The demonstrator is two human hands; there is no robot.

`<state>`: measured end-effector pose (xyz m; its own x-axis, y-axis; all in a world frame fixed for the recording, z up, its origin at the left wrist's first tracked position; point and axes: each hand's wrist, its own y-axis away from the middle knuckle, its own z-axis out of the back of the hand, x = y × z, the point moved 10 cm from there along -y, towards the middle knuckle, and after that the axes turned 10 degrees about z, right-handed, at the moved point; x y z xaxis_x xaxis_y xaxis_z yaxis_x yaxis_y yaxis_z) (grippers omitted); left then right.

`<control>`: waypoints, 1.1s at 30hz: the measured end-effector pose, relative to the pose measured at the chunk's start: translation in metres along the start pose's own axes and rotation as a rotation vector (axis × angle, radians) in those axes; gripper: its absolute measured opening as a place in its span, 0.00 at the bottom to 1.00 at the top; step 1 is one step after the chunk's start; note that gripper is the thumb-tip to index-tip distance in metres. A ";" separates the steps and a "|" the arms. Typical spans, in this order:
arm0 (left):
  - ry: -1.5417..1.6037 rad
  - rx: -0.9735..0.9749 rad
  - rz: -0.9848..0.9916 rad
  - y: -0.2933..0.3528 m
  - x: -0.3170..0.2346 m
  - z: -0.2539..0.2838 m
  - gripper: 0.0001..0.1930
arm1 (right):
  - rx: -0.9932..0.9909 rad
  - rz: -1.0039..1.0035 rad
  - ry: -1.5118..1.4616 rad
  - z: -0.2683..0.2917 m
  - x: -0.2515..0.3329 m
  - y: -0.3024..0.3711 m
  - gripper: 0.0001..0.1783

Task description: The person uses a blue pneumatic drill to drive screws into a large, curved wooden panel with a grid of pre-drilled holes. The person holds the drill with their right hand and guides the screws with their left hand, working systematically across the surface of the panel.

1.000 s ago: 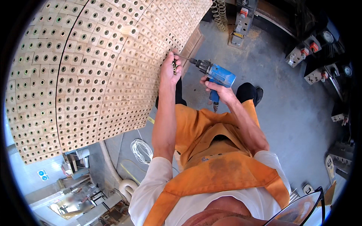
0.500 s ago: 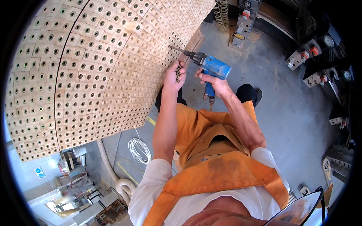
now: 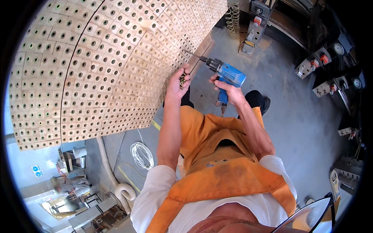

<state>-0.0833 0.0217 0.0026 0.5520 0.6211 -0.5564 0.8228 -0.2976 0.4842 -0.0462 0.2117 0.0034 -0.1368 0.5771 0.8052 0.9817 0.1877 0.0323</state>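
My right hand (image 3: 226, 86) grips the handle of a blue power screwdriver (image 3: 230, 73), whose fitting hangs below the grip. Its long thin bit (image 3: 193, 55) points left at a large panel of pale wooden blocks (image 3: 128, 83); whether the tip touches the wood I cannot tell. Just below the bit, my left hand (image 3: 176, 86) is cupped, palm up and fingers curled, around several small brass-coloured threaded inserts (image 3: 182, 79). Rows of holes cover the panel. Dark-rimmed inserts sit in the holes on its left side and near the bit, while many holes in the middle look bare.
One block (image 3: 149, 25) stands out from the panel's face. On the floor to the left lie a coiled white cable (image 3: 142, 155) and a ridged hose (image 3: 107, 163). Machine parts with orange switches (image 3: 323, 59) line the right side. A coiled air hose (image 3: 233, 19) hangs at the top.
The panel has shifted to the right in the view. The screwdriver and my right hand appear slightly farther right and lower; my left hand, still holding the inserts, sits a little lower.
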 end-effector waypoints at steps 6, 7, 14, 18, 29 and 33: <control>0.033 0.052 -0.053 -0.001 -0.017 -0.008 0.13 | 0.063 -0.121 -0.028 0.012 -0.002 0.024 0.17; -0.052 0.039 -0.042 -0.002 -0.015 -0.011 0.15 | 0.060 -0.127 -0.047 0.014 -0.002 0.026 0.17; -0.097 -0.048 -0.109 -0.001 -0.009 -0.010 0.19 | 0.116 -0.161 -0.029 0.011 -0.016 0.028 0.16; -0.256 -0.249 -0.113 -0.012 -0.016 -0.003 0.15 | 0.013 -0.199 0.065 0.019 -0.021 0.030 0.15; -0.281 -0.277 -0.083 -0.006 -0.013 0.014 0.14 | 0.002 -0.095 0.276 0.009 -0.042 0.037 0.10; -0.100 0.070 -0.091 -0.019 0.002 -0.021 0.17 | -0.044 -0.131 0.039 0.017 -0.011 0.043 0.11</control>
<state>-0.1010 0.0440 0.0070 0.4823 0.5737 -0.6620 0.8757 -0.2954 0.3820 -0.0048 0.2272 -0.0141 -0.2597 0.5188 0.8145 0.9608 0.2236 0.1639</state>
